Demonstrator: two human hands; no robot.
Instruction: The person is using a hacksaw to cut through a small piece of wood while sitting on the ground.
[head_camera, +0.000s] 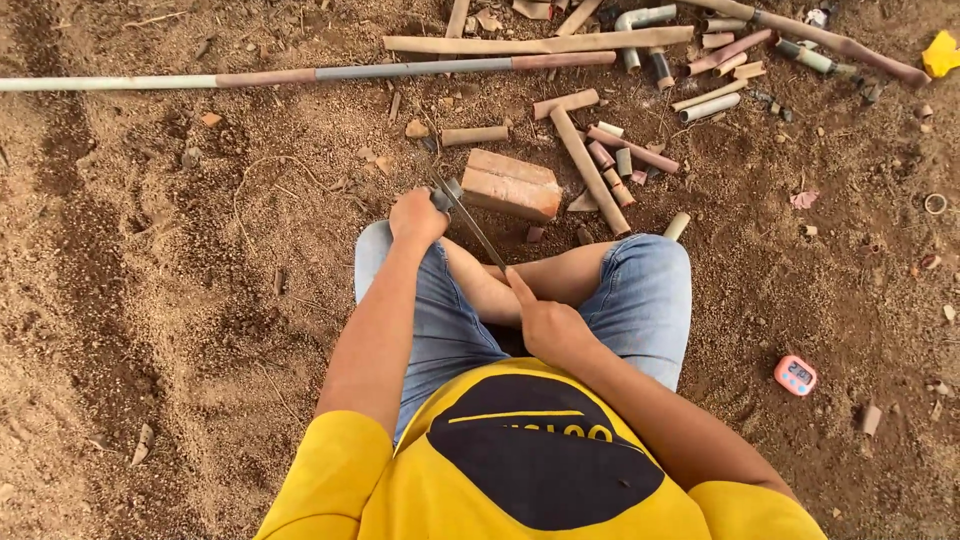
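Hacksaw blade (470, 222) gripped by both hands, left hand (417, 217) and right hand (550, 325), touching brick (511, 184) edge.

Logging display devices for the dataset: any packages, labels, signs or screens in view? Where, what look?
Small timer: on the dirt right of the person's right knee; rounded rectangle, pink-orange case, pale screen with dark digits.
Crumpled yellow wrapper-like scrap: top right edge; too small to tell more.

Left hand (417, 217) fisted, arm outstretched; right hand (550, 325) closed, forefinger extended, elbow bent.
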